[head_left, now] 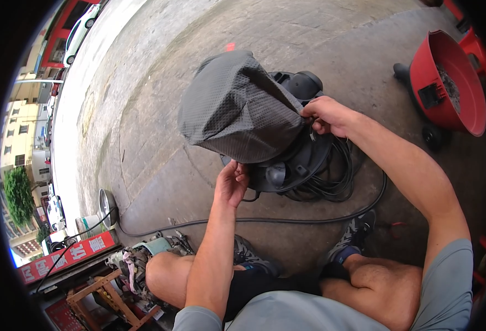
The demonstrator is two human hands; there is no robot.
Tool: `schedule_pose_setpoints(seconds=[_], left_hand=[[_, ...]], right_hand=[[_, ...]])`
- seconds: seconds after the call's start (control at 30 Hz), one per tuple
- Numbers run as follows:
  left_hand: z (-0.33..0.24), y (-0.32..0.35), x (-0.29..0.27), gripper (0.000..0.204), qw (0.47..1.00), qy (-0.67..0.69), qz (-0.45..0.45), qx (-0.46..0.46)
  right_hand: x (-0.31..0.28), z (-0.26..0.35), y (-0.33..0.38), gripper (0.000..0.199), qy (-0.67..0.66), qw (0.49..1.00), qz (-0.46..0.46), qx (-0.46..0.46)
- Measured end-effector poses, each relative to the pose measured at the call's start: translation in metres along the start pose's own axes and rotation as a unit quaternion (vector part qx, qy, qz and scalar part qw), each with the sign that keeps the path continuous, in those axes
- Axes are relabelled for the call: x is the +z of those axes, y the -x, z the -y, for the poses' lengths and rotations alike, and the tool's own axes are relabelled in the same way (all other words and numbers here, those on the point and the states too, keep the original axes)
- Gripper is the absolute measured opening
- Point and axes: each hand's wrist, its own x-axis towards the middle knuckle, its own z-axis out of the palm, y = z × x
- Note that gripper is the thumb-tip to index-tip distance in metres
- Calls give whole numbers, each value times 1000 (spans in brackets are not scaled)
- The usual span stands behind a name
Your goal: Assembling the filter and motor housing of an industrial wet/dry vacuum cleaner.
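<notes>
The grey cloth bag stands over the black machine head on the concrete floor, long axis leaning up-left, while the right hand pinches its edge and the left hand grips its lower rim with curled fingers

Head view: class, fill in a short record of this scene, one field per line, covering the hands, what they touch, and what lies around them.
Setting: concrete ground outdoors, person crouching
Left hand: fingers grip the lower edge of the grey cloth bag
Right hand: pinches the bag's edge on the right side
Bag: fitted over a black vacuum motor head
Cable: black cord coiled beside the head, one run trailing left along the ground
Nearby: red tub on wheels, upper right, debris inside
</notes>
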Motion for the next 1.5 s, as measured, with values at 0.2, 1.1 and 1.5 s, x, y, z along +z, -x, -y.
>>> schedule_pose_setpoints(seconds=[0.2, 1.1, 1.5], left_hand=[[7, 5, -3, 17, 997, 42, 58, -15], [31, 14, 16, 14, 999, -39, -28, 23], [31, 12, 37, 17, 953, -271, -117, 68]], right_hand=[[-7, -9, -2, 10, -37, 998, 47, -4], [-11, -27, 10, 7, -158, 975, 152, 22], [-7, -29, 14, 12, 19, 994, 102, 32]])
